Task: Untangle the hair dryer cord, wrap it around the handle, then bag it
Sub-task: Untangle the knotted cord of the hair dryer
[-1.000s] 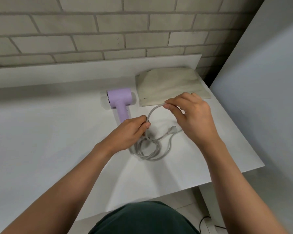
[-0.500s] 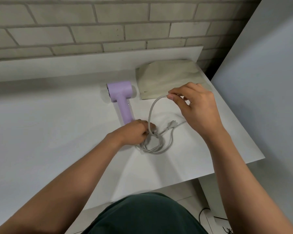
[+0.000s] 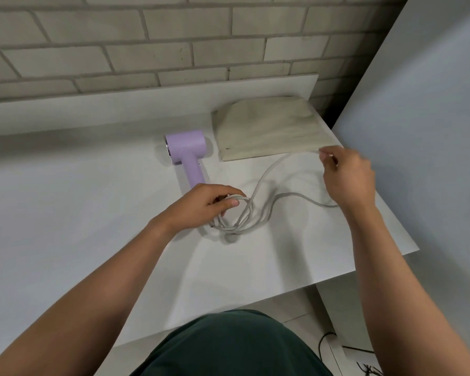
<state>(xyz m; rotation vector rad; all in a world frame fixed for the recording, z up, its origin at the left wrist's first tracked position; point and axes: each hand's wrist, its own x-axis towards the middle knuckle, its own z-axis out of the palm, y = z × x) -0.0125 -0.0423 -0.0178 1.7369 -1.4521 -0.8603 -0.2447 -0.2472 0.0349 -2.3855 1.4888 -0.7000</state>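
While left hand (image 3: 201, 206) pins coil, right hand (image 3: 346, 176) has drawn cord (image 3: 269, 172) rightward.

A white tabletop (image 3: 65, 213) stood against a pale grey brick wall (image 3: 147, 44), with a low white upstand along its back edge. A smooth grey-white panel (image 3: 432, 118) rose at the right. Black cables (image 3: 364, 367) lay on the light floor below.

Lilac hair dryer (image 3: 186, 150), pale grey cord (image 3: 266, 172), beige bag (image 3: 269, 126)
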